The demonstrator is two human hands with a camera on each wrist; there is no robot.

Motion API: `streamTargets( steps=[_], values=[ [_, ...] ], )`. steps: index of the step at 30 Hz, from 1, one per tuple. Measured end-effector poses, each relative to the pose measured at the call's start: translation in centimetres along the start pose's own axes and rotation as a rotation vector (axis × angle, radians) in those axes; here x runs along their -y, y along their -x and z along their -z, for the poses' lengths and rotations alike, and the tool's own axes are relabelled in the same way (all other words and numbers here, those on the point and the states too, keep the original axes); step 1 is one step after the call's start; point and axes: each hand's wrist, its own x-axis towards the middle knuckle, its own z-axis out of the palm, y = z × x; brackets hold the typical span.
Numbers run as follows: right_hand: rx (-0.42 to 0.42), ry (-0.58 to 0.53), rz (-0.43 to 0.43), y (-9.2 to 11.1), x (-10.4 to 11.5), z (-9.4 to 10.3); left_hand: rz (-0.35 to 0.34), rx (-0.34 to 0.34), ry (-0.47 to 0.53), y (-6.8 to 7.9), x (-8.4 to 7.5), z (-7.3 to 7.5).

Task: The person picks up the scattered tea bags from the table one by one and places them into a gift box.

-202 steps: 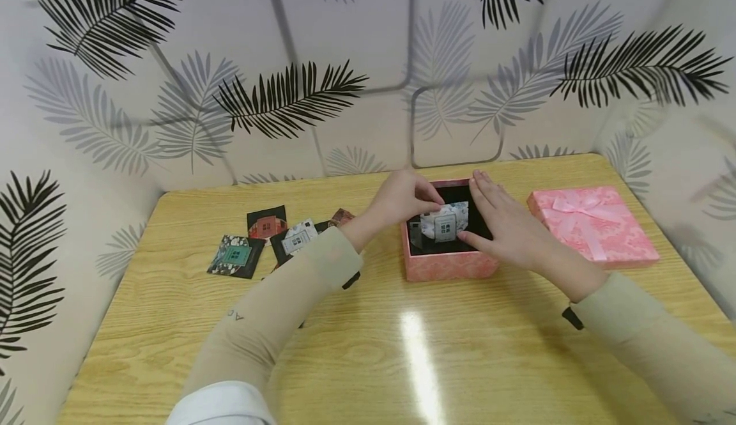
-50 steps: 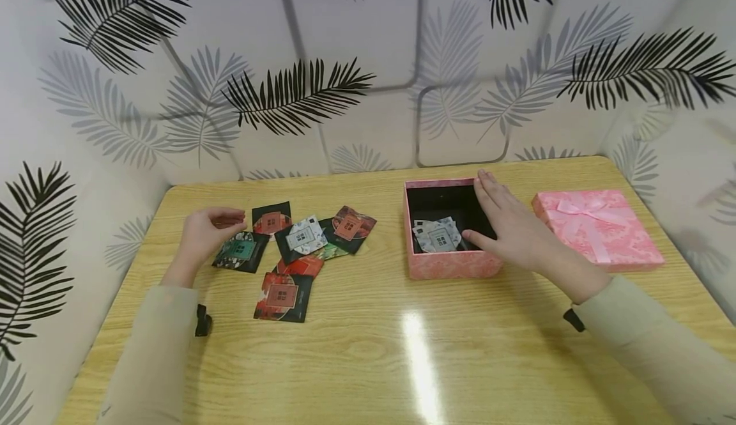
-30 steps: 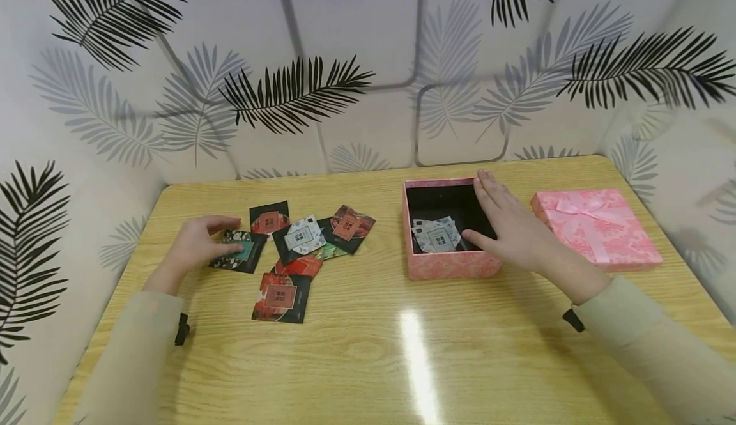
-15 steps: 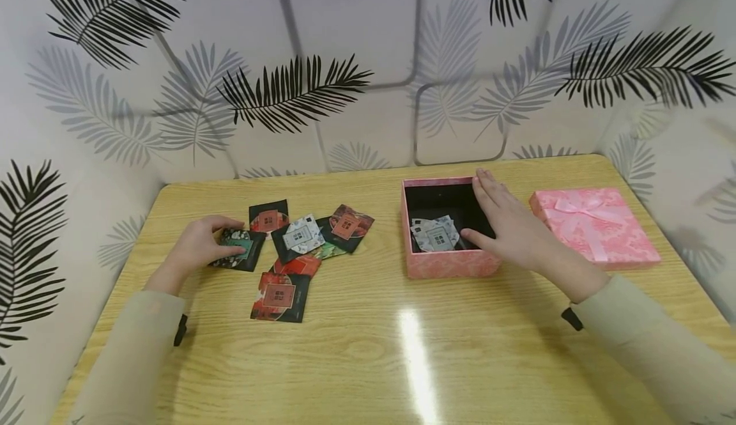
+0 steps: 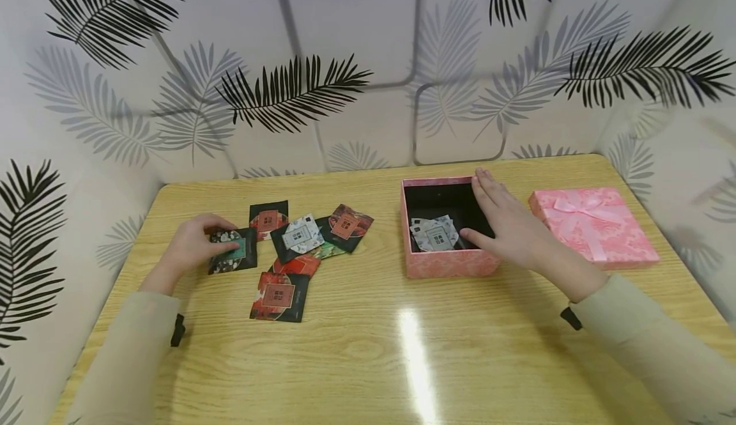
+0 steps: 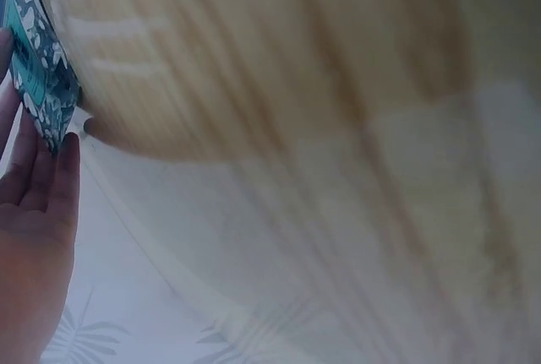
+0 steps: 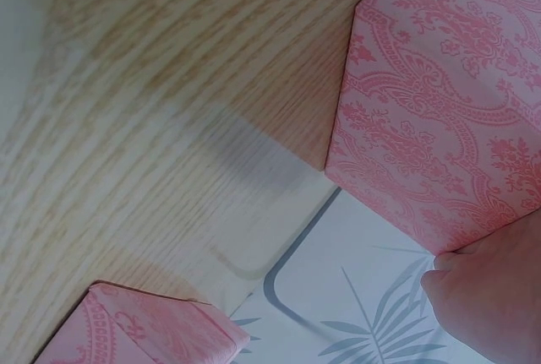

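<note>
Your left hand (image 5: 190, 246) pinched the green packet (image 5: 246, 254) between thumb and fingers, left of the other packets (image 5: 278, 297). Your right hand (image 5: 512, 227) lay with fingers straight and thumb spread, resting on the right edge of the box (image 5: 448, 266). The table (image 5: 345, 361) was pale wood, the wall (image 5: 374, 29) behind it leaf-patterned. Seconds earlier, your left hand had been at the box and the green packet lay unheld.
</note>
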Motion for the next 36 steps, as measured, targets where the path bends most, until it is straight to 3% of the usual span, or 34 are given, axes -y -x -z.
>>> streamTargets(
  steps=[6,23,31,36],
  values=[
    [-0.008,0.003,0.006,-0.1,-0.1,-0.1,0.029,-0.017,0.019,0.5,0.0,0.6],
    [-0.009,-0.007,0.004,0.0,0.0,-0.2,-0.022,-0.088,-0.001,1.1,-1.0,2.9],
    [-0.009,-0.003,0.005,0.0,0.0,-0.1,-0.069,-0.109,-0.027,0.7,-2.4,4.0],
    [-0.013,-0.006,0.006,0.0,-0.1,-0.2,-0.103,-0.103,-0.080,0.2,-4.3,4.5]
  ],
)
